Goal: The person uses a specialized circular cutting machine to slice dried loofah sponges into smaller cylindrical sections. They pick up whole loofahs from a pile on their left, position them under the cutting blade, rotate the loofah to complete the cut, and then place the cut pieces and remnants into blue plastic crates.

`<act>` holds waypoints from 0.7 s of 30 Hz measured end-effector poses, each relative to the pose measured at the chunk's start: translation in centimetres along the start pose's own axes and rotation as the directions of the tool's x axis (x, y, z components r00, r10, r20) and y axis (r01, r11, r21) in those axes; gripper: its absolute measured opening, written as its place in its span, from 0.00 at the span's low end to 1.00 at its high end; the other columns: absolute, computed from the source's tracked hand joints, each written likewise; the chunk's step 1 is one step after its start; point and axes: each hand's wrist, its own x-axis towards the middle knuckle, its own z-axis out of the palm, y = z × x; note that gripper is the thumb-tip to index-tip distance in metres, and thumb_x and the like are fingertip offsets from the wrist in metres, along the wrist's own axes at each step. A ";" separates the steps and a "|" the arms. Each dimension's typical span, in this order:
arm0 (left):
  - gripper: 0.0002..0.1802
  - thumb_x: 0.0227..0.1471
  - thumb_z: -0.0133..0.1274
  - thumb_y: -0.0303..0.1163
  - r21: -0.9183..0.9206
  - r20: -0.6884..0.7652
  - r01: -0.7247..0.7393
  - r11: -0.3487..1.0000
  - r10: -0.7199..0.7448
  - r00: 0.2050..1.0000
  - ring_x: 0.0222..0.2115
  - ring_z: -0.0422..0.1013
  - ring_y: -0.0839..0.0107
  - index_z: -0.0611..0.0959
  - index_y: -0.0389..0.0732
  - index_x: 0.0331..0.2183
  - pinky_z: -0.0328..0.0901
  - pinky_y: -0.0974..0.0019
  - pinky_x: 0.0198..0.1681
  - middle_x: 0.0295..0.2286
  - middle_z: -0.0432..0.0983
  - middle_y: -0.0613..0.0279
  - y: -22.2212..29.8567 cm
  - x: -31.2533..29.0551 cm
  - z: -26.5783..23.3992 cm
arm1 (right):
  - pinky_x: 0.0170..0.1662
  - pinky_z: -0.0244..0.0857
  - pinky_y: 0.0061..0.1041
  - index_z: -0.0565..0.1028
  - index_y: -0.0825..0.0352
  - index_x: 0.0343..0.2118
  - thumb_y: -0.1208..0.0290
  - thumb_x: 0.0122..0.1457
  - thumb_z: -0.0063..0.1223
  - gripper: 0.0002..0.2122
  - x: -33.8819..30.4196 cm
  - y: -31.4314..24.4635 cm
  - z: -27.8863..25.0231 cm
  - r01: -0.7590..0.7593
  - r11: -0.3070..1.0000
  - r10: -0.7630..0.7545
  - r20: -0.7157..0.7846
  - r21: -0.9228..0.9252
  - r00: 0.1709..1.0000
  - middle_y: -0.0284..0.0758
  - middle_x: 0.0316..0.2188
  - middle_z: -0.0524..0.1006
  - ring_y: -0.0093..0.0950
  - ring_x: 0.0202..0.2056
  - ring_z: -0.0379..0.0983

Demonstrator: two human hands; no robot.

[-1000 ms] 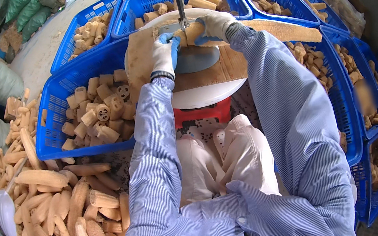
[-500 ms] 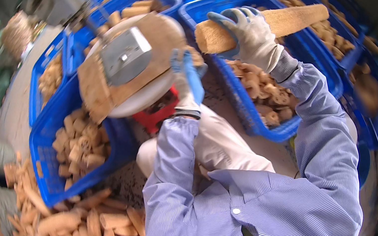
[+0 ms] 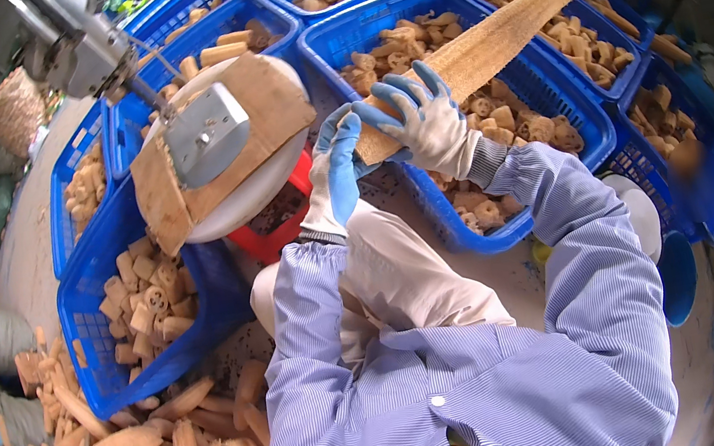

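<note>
Tan loofah [image 3: 496, 37] points to two o'clock, right hand [image 3: 435, 125] curled round it; left hand [image 3: 338, 169], hold unclear, at its lower end.

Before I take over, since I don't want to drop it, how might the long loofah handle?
The long loofah is probably stiff: it juts past the right hand without visible sag. Its rough, fibrous surface likely won't be slippery.

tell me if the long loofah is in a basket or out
Out: the right hand holds the long loofah up over the blue basket, above the cut pieces inside.
</note>
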 end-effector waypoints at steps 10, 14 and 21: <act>0.30 0.52 0.62 0.26 0.411 0.026 -0.335 0.848 0.356 0.934 0.51 0.67 0.74 0.72 0.41 0.56 0.63 0.69 0.56 0.50 0.72 0.66 8.6 -5.1 -13.0 | 0.66 0.46 0.53 0.53 0.48 0.68 0.41 0.37 0.72 0.54 12.4 0.0 3.3 -0.120 0.989 0.044 0.605 0.086 0.795 0.37 0.57 0.69 0.39 0.61 0.63; 0.31 0.53 0.63 0.31 0.477 -0.034 -0.382 0.792 0.451 0.892 0.53 0.64 0.76 0.72 0.44 0.57 0.62 0.70 0.56 0.52 0.70 0.68 10.3 -5.4 -16.7 | 0.67 0.45 0.53 0.58 0.39 0.66 0.45 0.38 0.73 0.49 16.2 -2.0 7.5 -0.113 0.982 0.021 0.512 0.149 0.858 0.37 0.59 0.67 0.38 0.61 0.63; 0.29 0.56 0.59 0.34 0.647 -0.187 -0.219 0.730 0.430 0.883 0.54 0.66 0.74 0.73 0.43 0.58 0.60 0.71 0.57 0.54 0.70 0.65 13.0 -2.5 -24.6 | 0.67 0.42 0.51 0.61 0.35 0.64 0.45 0.41 0.71 0.44 19.9 -6.9 12.8 -0.182 0.978 0.140 0.334 0.097 0.932 0.33 0.59 0.68 0.39 0.62 0.59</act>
